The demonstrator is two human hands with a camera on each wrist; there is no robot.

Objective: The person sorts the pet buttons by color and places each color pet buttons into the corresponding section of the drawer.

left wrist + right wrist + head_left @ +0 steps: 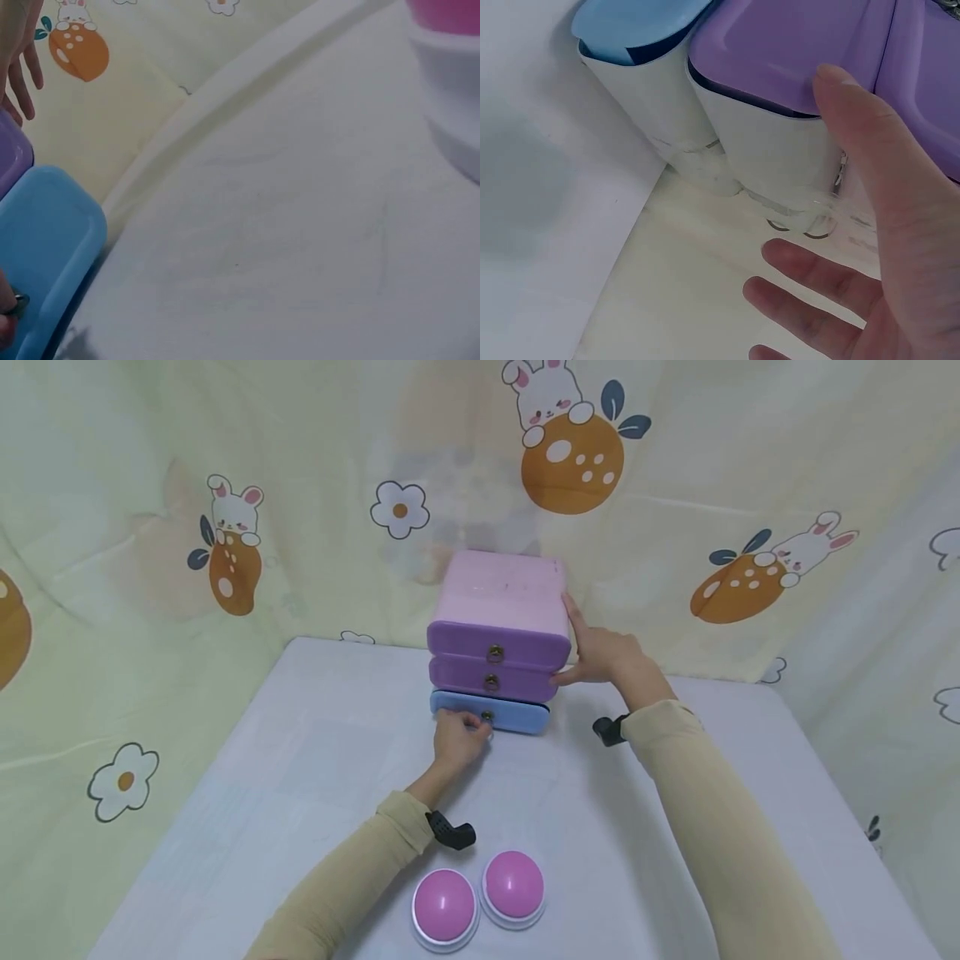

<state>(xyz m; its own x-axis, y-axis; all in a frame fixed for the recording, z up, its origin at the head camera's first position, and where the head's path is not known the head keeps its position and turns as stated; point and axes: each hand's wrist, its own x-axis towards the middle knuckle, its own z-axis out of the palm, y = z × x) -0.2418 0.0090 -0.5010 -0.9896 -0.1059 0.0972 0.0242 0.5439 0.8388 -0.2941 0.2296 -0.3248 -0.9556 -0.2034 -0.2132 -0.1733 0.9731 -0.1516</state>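
Observation:
A stack of small drawers (504, 587) stands at the back of the table, with two purple drawer fronts (465, 639) above a blue drawer (517, 716). A dark gap shows along the blue front's edge in the right wrist view. My left hand (456, 742) pinches the small metal knob (18, 304) on the blue drawer. On the stack's right side is my right hand (609, 656). Its thumb (855, 112) touches the edge of the lower purple front, while the other fingers (810, 322) stretch out along the side.
Two pink dome buttons (444, 906) on white bases sit at the near side of the table, close to my left forearm. A patterned curtain (322, 527) hangs right behind the stack. White cloth (300, 760) covers the table.

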